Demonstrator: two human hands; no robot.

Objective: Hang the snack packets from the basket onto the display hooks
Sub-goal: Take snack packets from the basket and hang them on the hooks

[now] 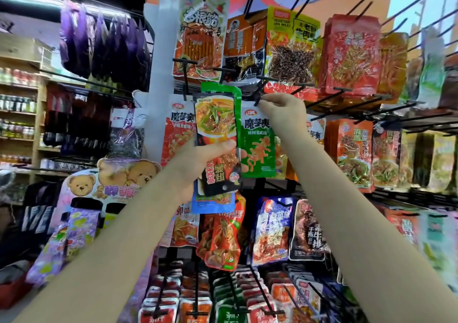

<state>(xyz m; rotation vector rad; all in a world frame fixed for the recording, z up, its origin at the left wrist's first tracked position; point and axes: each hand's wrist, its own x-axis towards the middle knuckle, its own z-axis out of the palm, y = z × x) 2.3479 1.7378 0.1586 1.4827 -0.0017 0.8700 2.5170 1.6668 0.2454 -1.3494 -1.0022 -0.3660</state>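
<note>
My left hand [198, 164] grips a small stack of snack packets held upside down; the front one is black [218, 134], with green and blue ones behind it. My right hand [282, 110] pinches the white top of a green-and-white packet [257, 146] at the tip of a black display hook [260, 94] in the middle row. That packet hangs down from my fingers just right of the stack. The basket is out of view.
The rack is crowded with hanging packets: red and orange ones above [352, 55], blue and black ones below [272, 233]. Black hook rods [347, 99] jut out toward me on the right. Purple packets [104, 40] and a teddy-bear display [116, 181] stand at the left.
</note>
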